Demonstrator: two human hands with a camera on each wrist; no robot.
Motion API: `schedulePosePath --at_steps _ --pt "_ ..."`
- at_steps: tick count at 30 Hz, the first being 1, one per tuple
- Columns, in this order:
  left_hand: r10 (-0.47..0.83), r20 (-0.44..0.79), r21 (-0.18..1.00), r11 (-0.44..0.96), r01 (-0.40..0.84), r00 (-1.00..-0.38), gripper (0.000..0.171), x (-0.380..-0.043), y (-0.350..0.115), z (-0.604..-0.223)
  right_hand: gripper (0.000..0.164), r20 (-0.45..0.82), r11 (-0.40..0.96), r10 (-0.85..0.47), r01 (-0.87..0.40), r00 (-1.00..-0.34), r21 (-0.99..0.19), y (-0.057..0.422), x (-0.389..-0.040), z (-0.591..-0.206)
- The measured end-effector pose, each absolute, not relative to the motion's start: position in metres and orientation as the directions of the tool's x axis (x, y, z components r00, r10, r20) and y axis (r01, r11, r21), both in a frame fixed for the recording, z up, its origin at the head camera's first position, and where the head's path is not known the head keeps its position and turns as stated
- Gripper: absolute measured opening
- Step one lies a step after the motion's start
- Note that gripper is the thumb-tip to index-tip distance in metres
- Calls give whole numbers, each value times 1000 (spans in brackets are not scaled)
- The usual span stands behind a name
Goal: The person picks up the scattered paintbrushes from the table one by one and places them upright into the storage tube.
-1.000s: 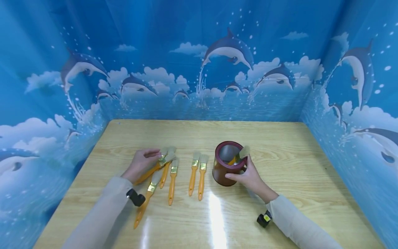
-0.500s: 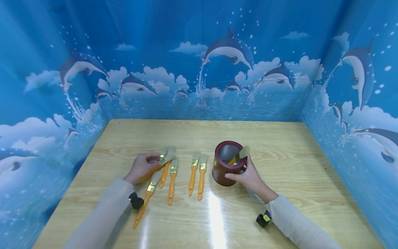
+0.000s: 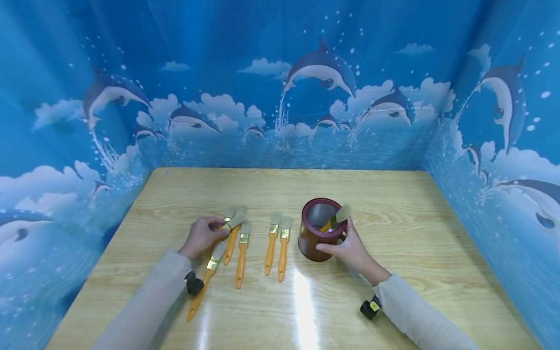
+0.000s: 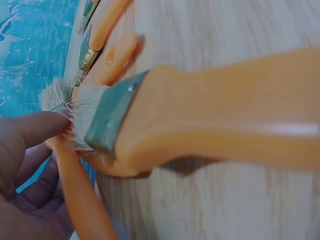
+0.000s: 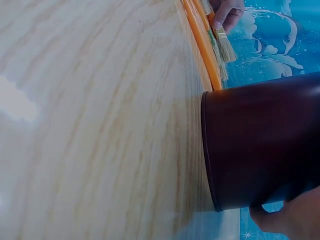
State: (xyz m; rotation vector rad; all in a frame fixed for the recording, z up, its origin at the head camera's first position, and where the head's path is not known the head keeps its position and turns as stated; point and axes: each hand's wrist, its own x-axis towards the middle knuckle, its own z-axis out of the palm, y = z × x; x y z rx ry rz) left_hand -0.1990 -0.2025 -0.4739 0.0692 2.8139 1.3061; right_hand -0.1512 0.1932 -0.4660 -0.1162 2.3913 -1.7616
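At the left of the table my left hand [image 3: 204, 236] pinches a paintbrush [image 3: 235, 221] near its metal band, with the thumb and fingertips. The left wrist view shows that brush's orange handle [image 4: 82, 195] slanting down beside the palm. My right hand [image 3: 350, 249] holds the side of a dark red mug-like pot [image 3: 316, 247], its thumb on the front. One brush [image 3: 335, 220] leans inside the pot, bristles over the rim. In the right wrist view the pot's wall [image 5: 265, 145] and part of the right hand [image 5: 292, 215] show; most fingers are hidden.
Several orange-handled brushes lie about the left hand, including a larger brush [image 3: 205, 279] and an upright-lying brush [image 3: 242, 255]. Two brushes [image 3: 271, 243] lie side by side left of the pot. A blue dolphin-print curtain [image 3: 280, 97] encloses the wooden table [image 3: 380, 194].
My left hand has shifted slightly right, its fingers closing on the brush, whose bristles moved a little toward the left and far side. The right hand and pot have stayed put.
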Motion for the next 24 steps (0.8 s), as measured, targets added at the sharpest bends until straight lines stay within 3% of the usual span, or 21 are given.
schedulePosePath --at_steps 11,24 --pt "44 -170 790 603 -109 -984 36 -201 -210 -469 118 -45 277 -168 -4 -985 -961 193 -150 -466" --pt "55 -157 813 574 -97 -986 39 -209 -213 -433 123 -118 307 -164 63 -979 -950 193 -149 -463"
